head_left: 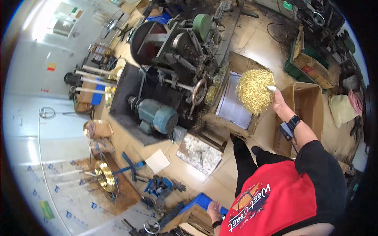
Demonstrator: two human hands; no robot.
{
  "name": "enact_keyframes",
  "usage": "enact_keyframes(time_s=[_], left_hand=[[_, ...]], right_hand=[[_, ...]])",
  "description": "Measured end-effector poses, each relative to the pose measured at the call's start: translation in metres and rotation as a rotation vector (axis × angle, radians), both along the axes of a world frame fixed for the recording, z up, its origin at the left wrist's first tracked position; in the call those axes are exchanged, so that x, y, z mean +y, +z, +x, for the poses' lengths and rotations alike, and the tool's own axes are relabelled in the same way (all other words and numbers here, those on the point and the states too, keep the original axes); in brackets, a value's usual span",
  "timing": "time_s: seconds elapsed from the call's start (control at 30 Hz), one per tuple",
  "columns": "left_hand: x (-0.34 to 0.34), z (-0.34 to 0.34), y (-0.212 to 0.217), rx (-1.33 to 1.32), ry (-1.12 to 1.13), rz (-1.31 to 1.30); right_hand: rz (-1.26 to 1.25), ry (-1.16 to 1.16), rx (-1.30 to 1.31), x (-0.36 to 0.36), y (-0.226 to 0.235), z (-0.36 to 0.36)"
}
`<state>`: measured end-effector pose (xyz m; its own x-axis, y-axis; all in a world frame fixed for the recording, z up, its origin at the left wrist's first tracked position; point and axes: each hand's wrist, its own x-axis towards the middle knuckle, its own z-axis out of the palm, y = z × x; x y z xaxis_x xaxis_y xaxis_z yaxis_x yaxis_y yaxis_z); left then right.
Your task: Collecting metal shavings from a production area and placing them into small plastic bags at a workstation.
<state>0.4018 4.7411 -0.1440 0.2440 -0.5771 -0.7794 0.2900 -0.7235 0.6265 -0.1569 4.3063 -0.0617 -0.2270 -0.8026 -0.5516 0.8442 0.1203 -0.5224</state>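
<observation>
R hand (278,100) out front, fingers closed on R edge of brassy tangled mass (254,92), white-covered thumb on top. Mass up over cardboard box (225,125) w/ pale lining (232,105), nr handwheel (199,93) of machine (165,51). L hand (214,211) low, by blue crate (201,200); can't tell finger opening or grip.

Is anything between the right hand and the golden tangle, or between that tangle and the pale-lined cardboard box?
Nothing visible: the right hand holds the golden tangle at its edge, and the tangle overlaps the pale-lined cardboard box in view, with no object seen between. Its underside is hidden.
</observation>
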Motion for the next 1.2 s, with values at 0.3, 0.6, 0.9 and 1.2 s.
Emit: enact_keyframes(time_s=[0.3, 0.6, 0.9, 1.2], left_hand=[[0.278, -0.034, -0.026, 0.258, 0.554, 0.296], [0.183, -0.007, 0.134, -0.292, 0.375, 0.096], [0.19, 0.149, 0.132, -0.525, 0.239, 0.346], [0.059, 0.386, 0.059, 0.023, 0.7, -0.156]], right_hand=[[-0.11, 0.356, -0.065, 0.032, 0.08, 0.079], [-0.135, 0.613, -0.245, 0.083, 0.154, 0.274], [-0.079, 0.754, -0.321, 0.092, 0.166, 0.519], [-0.081, 0.97, -0.376, 0.007, 0.157, 0.759]])
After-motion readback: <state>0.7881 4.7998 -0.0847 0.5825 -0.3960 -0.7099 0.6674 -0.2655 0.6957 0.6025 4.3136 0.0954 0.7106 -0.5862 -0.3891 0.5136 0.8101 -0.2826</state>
